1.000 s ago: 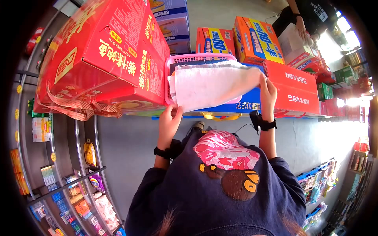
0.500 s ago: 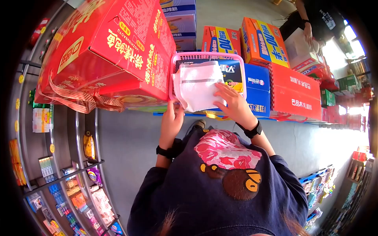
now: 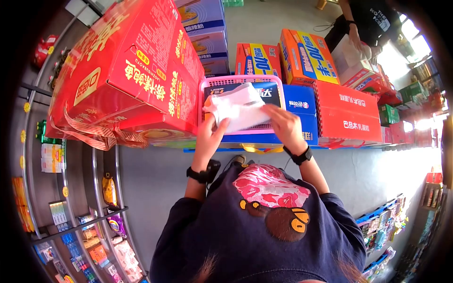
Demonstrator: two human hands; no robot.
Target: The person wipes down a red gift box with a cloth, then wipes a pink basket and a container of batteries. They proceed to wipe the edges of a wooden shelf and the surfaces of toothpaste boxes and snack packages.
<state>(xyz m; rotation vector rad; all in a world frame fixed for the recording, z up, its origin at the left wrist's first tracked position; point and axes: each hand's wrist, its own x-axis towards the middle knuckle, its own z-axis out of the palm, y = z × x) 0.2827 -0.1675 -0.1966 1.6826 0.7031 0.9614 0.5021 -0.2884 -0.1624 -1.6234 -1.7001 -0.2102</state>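
Between the fingers of the left hand [image 3: 209,138] and the right hand [image 3: 287,126], I see from afar a white cloth [image 3: 236,107], creased and partly blurred, with a grey stripe towards its right side. On its right edge, the right fingers sit close together, pinching the fabric. At its near left corner, I see the left thumb and forefinger slightly apart in a V, touching the cloth; I cannot tell whether they grip it. Just beyond the fingertips, partly beneath the cloth, is a pink basket [image 3: 243,77] holding a black box [image 3: 272,94]. Right of the right fingers I find a blue box [image 3: 302,106], then red boxes [image 3: 349,111] beside it. Past the basket, well beyond the fingers, stand two orange boxes [image 3: 309,56]. Left of the left fingers is a large red carton [image 3: 141,70]. Far beyond the right fingers, another person's hand [image 3: 354,35] is near a pale box.
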